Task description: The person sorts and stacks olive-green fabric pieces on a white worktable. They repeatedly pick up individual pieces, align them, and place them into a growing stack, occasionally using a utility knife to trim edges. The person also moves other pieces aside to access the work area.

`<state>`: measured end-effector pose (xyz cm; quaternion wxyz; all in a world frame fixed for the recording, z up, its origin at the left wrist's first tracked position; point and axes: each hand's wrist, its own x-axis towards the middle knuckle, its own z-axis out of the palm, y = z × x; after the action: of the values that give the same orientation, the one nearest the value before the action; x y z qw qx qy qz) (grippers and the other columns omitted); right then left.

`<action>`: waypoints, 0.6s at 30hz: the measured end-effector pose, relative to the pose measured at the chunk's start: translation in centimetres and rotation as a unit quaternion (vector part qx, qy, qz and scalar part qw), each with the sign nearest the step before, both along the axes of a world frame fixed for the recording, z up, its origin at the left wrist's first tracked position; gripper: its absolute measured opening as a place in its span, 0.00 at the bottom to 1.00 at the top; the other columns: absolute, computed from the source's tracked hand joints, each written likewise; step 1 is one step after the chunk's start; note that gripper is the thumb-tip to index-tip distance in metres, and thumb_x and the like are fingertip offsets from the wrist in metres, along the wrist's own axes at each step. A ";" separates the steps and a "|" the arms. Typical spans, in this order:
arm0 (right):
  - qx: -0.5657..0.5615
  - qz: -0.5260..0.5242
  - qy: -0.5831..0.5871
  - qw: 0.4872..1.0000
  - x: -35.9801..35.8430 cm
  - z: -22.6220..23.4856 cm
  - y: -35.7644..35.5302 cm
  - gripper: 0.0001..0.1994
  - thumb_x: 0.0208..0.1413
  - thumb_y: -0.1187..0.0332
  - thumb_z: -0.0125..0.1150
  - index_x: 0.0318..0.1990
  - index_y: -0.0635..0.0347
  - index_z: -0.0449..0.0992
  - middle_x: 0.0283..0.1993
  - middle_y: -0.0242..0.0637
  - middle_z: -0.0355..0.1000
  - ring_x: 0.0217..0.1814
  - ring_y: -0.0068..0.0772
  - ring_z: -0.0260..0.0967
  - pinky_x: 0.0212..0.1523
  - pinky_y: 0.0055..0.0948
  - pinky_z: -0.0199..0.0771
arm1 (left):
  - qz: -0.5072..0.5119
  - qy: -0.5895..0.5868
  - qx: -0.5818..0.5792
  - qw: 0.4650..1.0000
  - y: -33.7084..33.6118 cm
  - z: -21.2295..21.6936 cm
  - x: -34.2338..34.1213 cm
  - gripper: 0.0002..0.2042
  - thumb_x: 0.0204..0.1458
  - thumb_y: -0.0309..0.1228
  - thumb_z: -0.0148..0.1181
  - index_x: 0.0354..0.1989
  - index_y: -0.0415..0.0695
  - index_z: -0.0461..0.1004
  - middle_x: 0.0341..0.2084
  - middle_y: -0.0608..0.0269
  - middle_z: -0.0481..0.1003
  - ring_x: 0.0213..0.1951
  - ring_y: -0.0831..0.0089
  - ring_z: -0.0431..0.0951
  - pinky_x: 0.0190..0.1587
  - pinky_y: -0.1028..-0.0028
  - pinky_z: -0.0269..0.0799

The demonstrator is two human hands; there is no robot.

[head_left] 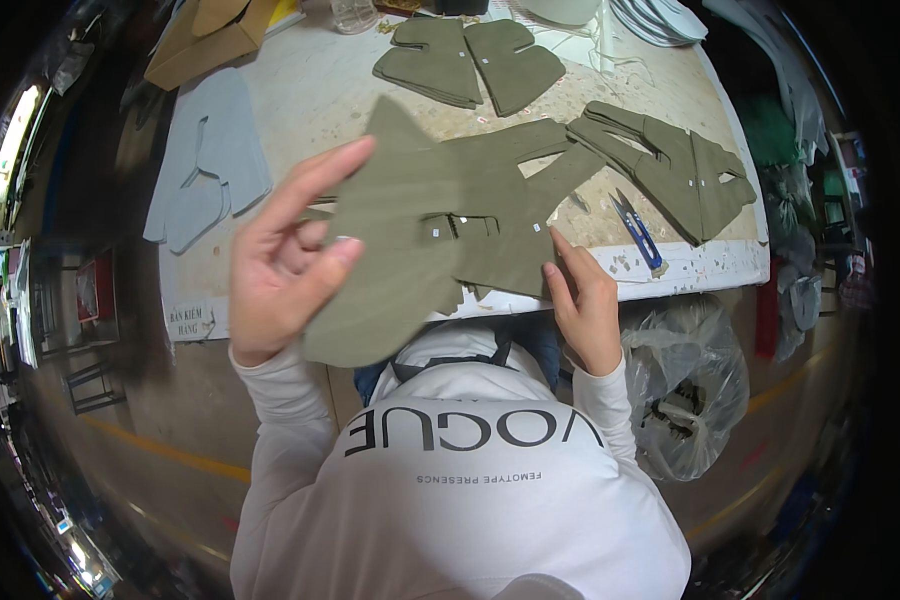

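1. Olive-green cut fabric piece with an irregular, pointed outline (410,240) is held up over the near edge of the table (320,90), partly above the person's lap.
2. The left hand (280,265) is raised at the left edge of this piece. Its fingers are mostly spread; the thumb and one bent finger pinch the cloth edge, while the index finger points up and away.
3. The right hand (582,300) holds the lower right edge of the same piece. Its fingers (560,262) are stretched and closed lightly on the cloth near a small white sticker (536,228).
4. More small white stickers sit near the slit in the middle of the piece.
5. On the table behind lie a stack of similar olive-green pieces at the right (670,165), another pair of olive-green pieces at the far side (470,60), and pale grey-blue cut pieces at the left (210,160).
6. A blue-handled thread snipper (638,232) lies just right of the right hand, near the table edge.
7. A clear plastic bag (685,390) hangs below the table at the right.
8. To handle the piece well, I judge both hands should keep the cloth flat and lightly stretched, gripping only the edges, so the stickers and the slit stay visible and the layers do not shift.
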<state>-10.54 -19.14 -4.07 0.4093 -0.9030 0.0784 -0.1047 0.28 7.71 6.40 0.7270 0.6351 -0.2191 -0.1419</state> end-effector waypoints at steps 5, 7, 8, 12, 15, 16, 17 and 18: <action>0.015 0.016 -0.032 0.999 0.3 -0.3 -0.6 0.19 0.56 0.76 0.58 0.57 0.68 0.72 0.34 0.51 0.70 0.34 0.53 0.70 0.39 0.36 0.71 | -0.057 0.029 -0.019 0.998 -2.4 -1.9 0.8 0.31 0.50 0.10 0.52 0.67 0.32 0.60 0.67 0.55 0.58 0.51 0.74 0.76 0.45 0.83 0.74; 0.047 0.024 -0.030 0.998 0.2 -0.3 -0.7 0.19 0.56 0.76 0.58 0.57 0.68 0.72 0.34 0.51 0.70 0.33 0.53 0.70 0.39 0.36 0.71 | -0.053 0.070 0.006 0.996 -2.0 -3.9 1.2 0.31 0.50 0.10 0.52 0.67 0.35 0.61 0.67 0.59 0.58 0.47 0.77 0.77 0.42 0.84 0.74; 0.038 0.023 -0.035 0.998 0.1 -0.3 -0.6 0.20 0.56 0.76 0.59 0.57 0.68 0.72 0.34 0.51 0.70 0.33 0.53 0.70 0.39 0.35 0.71 | -0.042 0.077 0.034 0.996 -1.5 -4.9 1.4 0.31 0.50 0.10 0.53 0.67 0.36 0.62 0.67 0.59 0.59 0.46 0.79 0.77 0.42 0.84 0.73; 0.029 0.019 0.003 0.999 0.0 -0.1 -0.9 0.20 0.55 0.76 0.59 0.57 0.67 0.73 0.32 0.50 0.69 0.31 0.51 0.69 0.37 0.34 0.71 | 0.009 0.104 0.112 0.988 1.4 -7.9 1.8 0.31 0.50 0.10 0.54 0.66 0.39 0.64 0.66 0.61 0.59 0.41 0.83 0.76 0.41 0.85 0.72; 0.057 0.027 0.010 0.998 0.3 -0.1 -1.4 0.19 0.56 0.75 0.60 0.57 0.66 0.73 0.31 0.49 0.71 0.28 0.44 0.69 0.34 0.32 0.70 | 0.036 0.114 0.107 0.987 3.0 -9.1 1.2 0.31 0.49 0.10 0.54 0.66 0.39 0.65 0.66 0.62 0.60 0.38 0.85 0.75 0.41 0.86 0.71; 0.075 0.029 0.022 0.997 0.5 -0.1 -1.7 0.19 0.57 0.75 0.60 0.57 0.66 0.73 0.30 0.48 0.72 0.27 0.41 0.70 0.33 0.31 0.70 | 0.037 0.108 0.093 0.989 3.4 -9.2 1.0 0.32 0.49 0.10 0.54 0.66 0.39 0.65 0.66 0.62 0.60 0.38 0.85 0.74 0.41 0.86 0.71; 0.101 0.017 -0.007 0.995 0.8 -0.2 -1.7 0.19 0.58 0.74 0.59 0.58 0.63 0.74 0.30 0.45 0.74 0.26 0.31 0.70 0.32 0.28 0.71 | 0.040 0.110 0.100 0.988 3.7 -9.3 0.9 0.32 0.49 0.10 0.54 0.66 0.39 0.64 0.66 0.62 0.60 0.38 0.85 0.74 0.41 0.86 0.71; 0.108 0.015 -0.012 0.994 1.1 -0.2 -1.9 0.19 0.58 0.75 0.59 0.58 0.62 0.74 0.30 0.44 0.75 0.26 0.29 0.70 0.33 0.26 0.71 | 0.038 0.105 0.101 0.989 3.8 -9.4 1.0 0.32 0.49 0.09 0.54 0.66 0.40 0.64 0.66 0.63 0.60 0.39 0.85 0.74 0.42 0.86 0.71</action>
<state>-9.43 -21.03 -4.32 0.5071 -0.8530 0.0709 -0.1008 1.24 11.55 -3.02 0.6833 0.6945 -0.1020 -0.2009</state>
